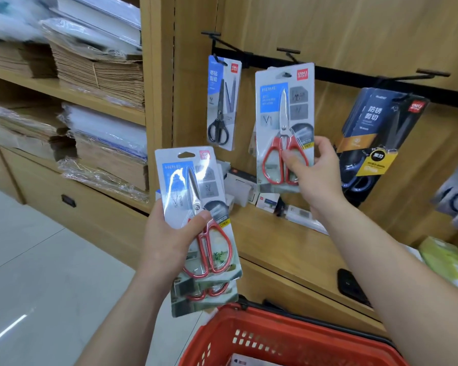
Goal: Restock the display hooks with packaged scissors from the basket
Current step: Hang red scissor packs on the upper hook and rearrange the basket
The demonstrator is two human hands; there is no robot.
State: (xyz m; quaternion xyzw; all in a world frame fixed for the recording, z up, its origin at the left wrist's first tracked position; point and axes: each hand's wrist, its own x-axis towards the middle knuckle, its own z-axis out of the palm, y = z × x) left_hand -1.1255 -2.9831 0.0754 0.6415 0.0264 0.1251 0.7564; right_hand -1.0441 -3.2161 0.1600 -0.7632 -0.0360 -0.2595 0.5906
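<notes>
- The right grip (315, 173) pinches a pack of red-handled scissors (284, 114) at its lower end. The thumb lies on the front over the handles and the fingers curl round the pack's right edge.
- Straight above this grip, the pack's hang hole sits just under the tip of a black display hook (288, 52). Whether the hook passes through the hole cannot be told.
- The left grip (169, 233), lower and to the left of the right one, is closed round a stack of red-handled packs (196, 186). Its thumb lies across the front pack, and a second pack's handles show beneath.
- Below both grips stands the red basket (275, 336).
- Left of the right grip's pack, a black-handled scissors pack (222, 101) hangs from its own hook.
- Right of that grip, dark scissors packs (376, 143) hang in a bunch.
</notes>
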